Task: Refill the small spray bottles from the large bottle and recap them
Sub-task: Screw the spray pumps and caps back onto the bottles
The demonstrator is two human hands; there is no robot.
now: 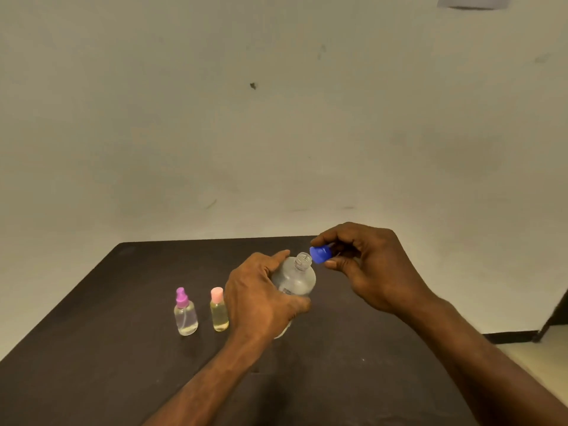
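The large bottle [296,279] stands mid-table on the dark table [92,348], its threaded neck uncapped; its label is too blurred to read; the left hand [261,298] wraps around its body, hiding the lower part; the right hand [365,267] pinches the blue cap [319,255] just beside the neck; to the left stand two small bottles, the purple-topped spray bottle [185,313] and the pink-capped bottle [218,310], both capped, close together; a pale wall [276,118] rises behind.

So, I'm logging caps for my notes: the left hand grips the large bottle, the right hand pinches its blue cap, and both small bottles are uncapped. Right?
Not quite. In the head view both small bottles are capped: purple sprayer and pink cap. The rest holds: left hand grips the large bottle, right hand pinches the blue cap.
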